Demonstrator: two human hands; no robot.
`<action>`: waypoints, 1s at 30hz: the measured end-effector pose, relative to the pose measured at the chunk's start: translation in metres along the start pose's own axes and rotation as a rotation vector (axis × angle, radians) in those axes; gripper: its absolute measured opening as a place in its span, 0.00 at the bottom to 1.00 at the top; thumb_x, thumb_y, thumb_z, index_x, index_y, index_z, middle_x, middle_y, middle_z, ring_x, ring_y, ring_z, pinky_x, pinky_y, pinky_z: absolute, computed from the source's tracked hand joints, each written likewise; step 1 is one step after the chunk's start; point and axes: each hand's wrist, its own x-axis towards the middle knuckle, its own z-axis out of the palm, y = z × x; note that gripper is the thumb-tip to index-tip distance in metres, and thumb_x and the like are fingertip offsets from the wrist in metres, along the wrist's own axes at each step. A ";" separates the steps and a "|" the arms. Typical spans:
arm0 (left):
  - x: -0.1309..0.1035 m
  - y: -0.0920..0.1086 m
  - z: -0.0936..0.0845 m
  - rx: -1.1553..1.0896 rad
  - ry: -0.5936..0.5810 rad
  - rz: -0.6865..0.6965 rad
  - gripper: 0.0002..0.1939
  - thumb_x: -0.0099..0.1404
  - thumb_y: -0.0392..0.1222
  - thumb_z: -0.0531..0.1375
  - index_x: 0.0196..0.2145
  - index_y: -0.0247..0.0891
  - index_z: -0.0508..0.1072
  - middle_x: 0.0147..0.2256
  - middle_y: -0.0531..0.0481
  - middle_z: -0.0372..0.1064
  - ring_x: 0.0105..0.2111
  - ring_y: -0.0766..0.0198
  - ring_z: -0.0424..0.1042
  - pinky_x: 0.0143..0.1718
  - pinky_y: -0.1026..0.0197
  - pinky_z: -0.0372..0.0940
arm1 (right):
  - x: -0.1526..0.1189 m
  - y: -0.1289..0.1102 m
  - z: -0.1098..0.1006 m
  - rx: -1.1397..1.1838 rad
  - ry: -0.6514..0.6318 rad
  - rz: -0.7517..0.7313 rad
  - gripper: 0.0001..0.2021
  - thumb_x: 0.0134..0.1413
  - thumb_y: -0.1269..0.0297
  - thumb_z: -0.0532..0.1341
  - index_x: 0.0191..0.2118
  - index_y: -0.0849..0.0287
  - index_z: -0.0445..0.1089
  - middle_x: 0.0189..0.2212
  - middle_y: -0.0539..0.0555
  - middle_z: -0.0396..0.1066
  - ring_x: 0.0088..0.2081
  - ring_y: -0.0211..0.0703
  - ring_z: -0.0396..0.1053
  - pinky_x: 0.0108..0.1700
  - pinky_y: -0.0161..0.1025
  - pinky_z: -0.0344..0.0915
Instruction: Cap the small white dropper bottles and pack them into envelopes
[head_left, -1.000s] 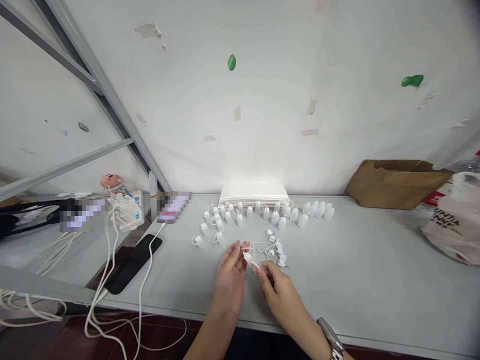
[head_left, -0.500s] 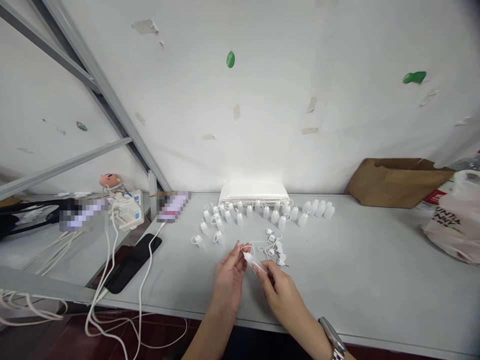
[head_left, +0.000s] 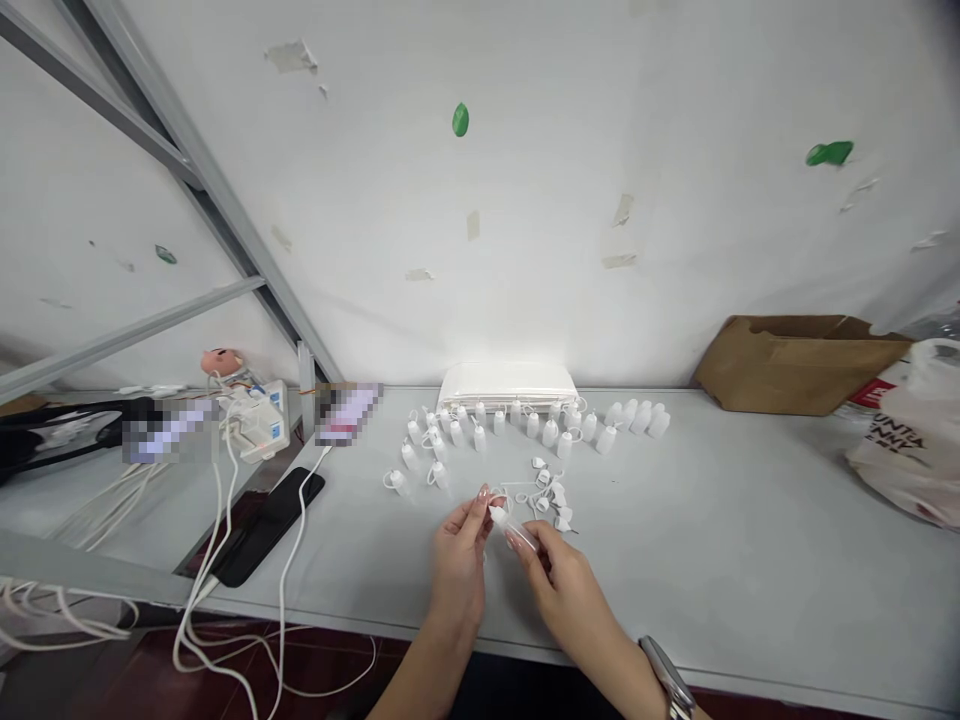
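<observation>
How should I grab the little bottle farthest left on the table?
I'd pinch that squeeze bottle around its body, coming from the right: its thin cap loop sticks out left, leaving the body's right side exposed.

At the lower centre of the frame, the held bottle (head_left: 516, 528) is in your right hand (head_left: 562, 575), its tip at the fingers of your left hand (head_left: 457, 550), above the table (head_left: 720, 570). Beyond your hands, just right of centre, lie the loose caps (head_left: 558, 492). Farther back stand the other bottles (head_left: 480, 438), with a flat packet (head_left: 506, 382) behind them. At the right, a plastic bag (head_left: 896, 460) sits before a paper bag (head_left: 799, 370). At the left, a phone (head_left: 349, 412) lies behind a flat device (head_left: 266, 530), right of a power strip (head_left: 259, 428).
</observation>
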 end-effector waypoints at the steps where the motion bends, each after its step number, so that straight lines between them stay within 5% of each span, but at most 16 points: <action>1: 0.000 -0.001 0.000 -0.013 0.006 0.000 0.12 0.44 0.46 0.69 0.23 0.34 0.78 0.26 0.48 0.74 0.32 0.63 0.69 0.40 0.60 0.60 | 0.000 0.001 0.001 0.010 0.000 0.003 0.16 0.61 0.54 0.46 0.33 0.58 0.63 0.23 0.51 0.65 0.25 0.43 0.62 0.29 0.37 0.59; 9: -0.001 -0.007 0.005 -0.093 0.001 0.001 0.13 0.44 0.47 0.70 0.23 0.35 0.78 0.26 0.48 0.74 0.33 0.62 0.70 0.40 0.61 0.61 | 0.000 0.003 0.003 0.248 -0.046 0.061 0.16 0.60 0.51 0.48 0.31 0.57 0.62 0.19 0.47 0.60 0.24 0.40 0.60 0.28 0.36 0.58; 13: -0.001 0.003 0.003 -0.122 -0.074 -0.087 0.18 0.51 0.55 0.64 0.27 0.34 0.78 0.36 0.42 0.76 0.43 0.55 0.70 0.44 0.57 0.62 | 0.005 0.000 0.002 0.516 -0.169 0.128 0.20 0.58 0.45 0.47 0.29 0.57 0.60 0.15 0.43 0.56 0.17 0.35 0.54 0.22 0.34 0.55; 17: -0.001 0.012 0.000 -0.067 -0.088 -0.016 0.18 0.53 0.54 0.63 0.29 0.34 0.78 0.40 0.41 0.76 0.47 0.54 0.69 0.50 0.55 0.58 | 0.006 -0.004 0.001 0.616 -0.184 0.150 0.23 0.54 0.40 0.48 0.28 0.57 0.60 0.13 0.43 0.56 0.15 0.34 0.52 0.20 0.33 0.53; 30: 0.001 0.015 -0.005 0.061 -0.086 0.086 0.11 0.47 0.47 0.68 0.25 0.37 0.78 0.30 0.48 0.77 0.35 0.62 0.71 0.42 0.60 0.61 | 0.005 -0.008 0.000 0.635 -0.239 0.170 0.24 0.52 0.38 0.50 0.28 0.58 0.62 0.13 0.44 0.57 0.15 0.34 0.54 0.19 0.33 0.54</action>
